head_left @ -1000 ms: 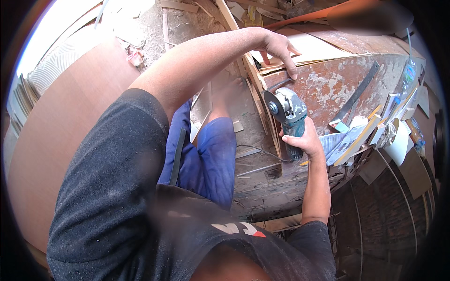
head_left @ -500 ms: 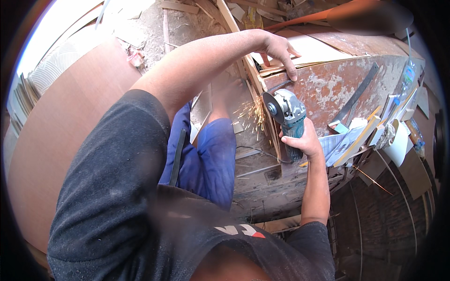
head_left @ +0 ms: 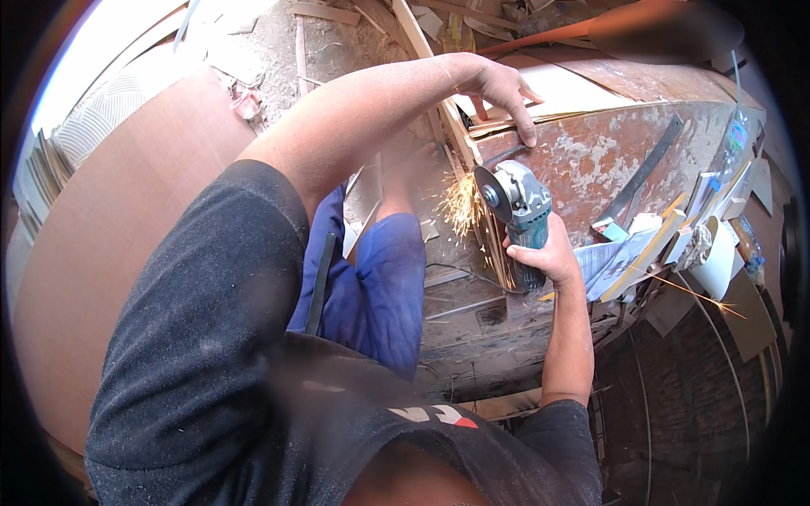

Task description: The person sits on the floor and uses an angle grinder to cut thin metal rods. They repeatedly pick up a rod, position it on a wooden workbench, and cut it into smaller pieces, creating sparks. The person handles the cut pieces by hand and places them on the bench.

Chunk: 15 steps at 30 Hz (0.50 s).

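Golden sparks [head_left: 461, 205], right hand [head_left: 553, 251] wrapped round the teal-and-silver angle grinder [head_left: 529, 215]: best guard the spread-fingered left hand [head_left: 504, 90] from that dark round disc [head_left: 493, 193]!

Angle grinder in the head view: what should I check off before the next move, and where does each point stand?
1. Right hand wrapped around the angle grinder: ok.
2. Left hand apart from the disc: ok, though close.
3. Hands gloved: not ok, both bare.
4. Dark rod held firmly: cannot tell; a left fingertip is at it.
5. Spark area free of papers: not ok, a second spark streak shows near them.
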Tool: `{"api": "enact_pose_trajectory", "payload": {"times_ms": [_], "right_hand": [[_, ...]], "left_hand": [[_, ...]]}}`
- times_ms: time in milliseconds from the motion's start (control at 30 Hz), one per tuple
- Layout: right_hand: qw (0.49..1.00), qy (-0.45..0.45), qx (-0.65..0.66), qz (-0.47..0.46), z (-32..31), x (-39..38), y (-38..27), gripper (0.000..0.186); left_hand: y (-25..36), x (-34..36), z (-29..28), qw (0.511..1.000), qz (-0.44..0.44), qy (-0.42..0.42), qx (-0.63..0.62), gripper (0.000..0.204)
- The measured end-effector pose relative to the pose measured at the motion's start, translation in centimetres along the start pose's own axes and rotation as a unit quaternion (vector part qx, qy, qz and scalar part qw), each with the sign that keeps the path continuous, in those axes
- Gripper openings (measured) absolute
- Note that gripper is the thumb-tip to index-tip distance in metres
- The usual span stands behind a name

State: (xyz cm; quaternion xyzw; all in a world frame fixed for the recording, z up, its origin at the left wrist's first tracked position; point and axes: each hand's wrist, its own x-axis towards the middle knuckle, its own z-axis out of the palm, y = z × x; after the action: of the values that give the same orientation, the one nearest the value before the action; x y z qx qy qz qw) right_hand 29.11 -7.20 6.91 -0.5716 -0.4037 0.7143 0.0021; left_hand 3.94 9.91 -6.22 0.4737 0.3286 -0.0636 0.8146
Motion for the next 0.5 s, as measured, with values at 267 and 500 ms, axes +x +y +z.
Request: {"api": "enact_pose_trajectory", "payload": {"times_ms": [267, 500], "right_hand": [[1.0, 0.004, 0.016, 0.012, 0.3, -0.1, -1.0, 0.056], [0.997, -0.015, 0.069, 0.03, -0.2, -2.1, 0.8, 0.059]], "left_hand": [[0.0, 0.1, 0.1, 1.0, -0.005, 0.007, 0.009, 0.12], [0.4, 0.2, 0.0, 1.0, 0.003, 0.002, 0.022, 0.118]]}}
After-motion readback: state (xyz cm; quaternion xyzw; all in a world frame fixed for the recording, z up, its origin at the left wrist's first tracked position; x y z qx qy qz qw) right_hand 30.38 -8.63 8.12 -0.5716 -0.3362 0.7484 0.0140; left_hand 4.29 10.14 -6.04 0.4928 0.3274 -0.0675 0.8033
